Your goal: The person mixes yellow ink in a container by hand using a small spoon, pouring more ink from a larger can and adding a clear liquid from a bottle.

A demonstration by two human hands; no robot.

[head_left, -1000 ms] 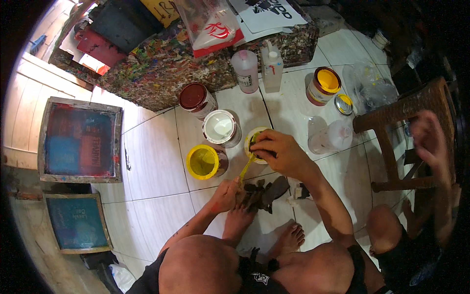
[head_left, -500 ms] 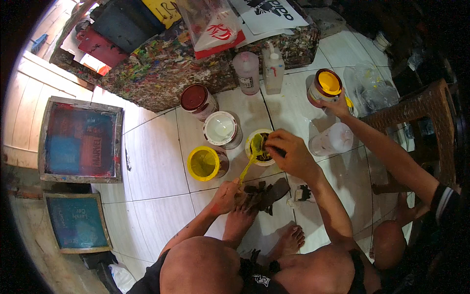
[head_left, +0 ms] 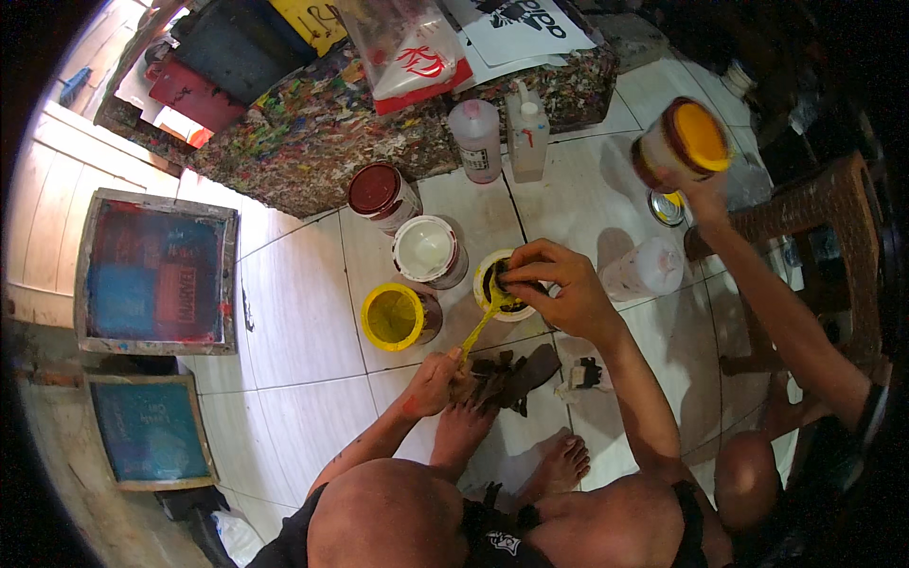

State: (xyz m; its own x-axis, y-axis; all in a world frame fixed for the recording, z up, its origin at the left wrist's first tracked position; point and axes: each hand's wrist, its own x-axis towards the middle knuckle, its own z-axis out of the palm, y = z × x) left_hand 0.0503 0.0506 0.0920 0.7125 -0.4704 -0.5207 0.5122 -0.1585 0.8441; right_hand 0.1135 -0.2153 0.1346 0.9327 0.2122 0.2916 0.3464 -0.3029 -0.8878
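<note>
while i watch remotely, my left hand (head_left: 437, 381) grips the yellow spoon (head_left: 479, 328), seemingly to steady its tip at the white tub (head_left: 514, 316) on the floor (head_left: 284, 322), where my right hand (head_left: 562, 290) curls, whether grasping anything i cannot tell.

Left hand (head_left: 436, 381) closed, right hand (head_left: 561, 289) arched, knees (head_left: 390, 519) bent

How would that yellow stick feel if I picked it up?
Probably not floppy: the yellow stick runs nearly straight from the left hand to the white-rimmed tub. It looks slim, so likely light. Yellow smears along it might make it slippery.
</note>
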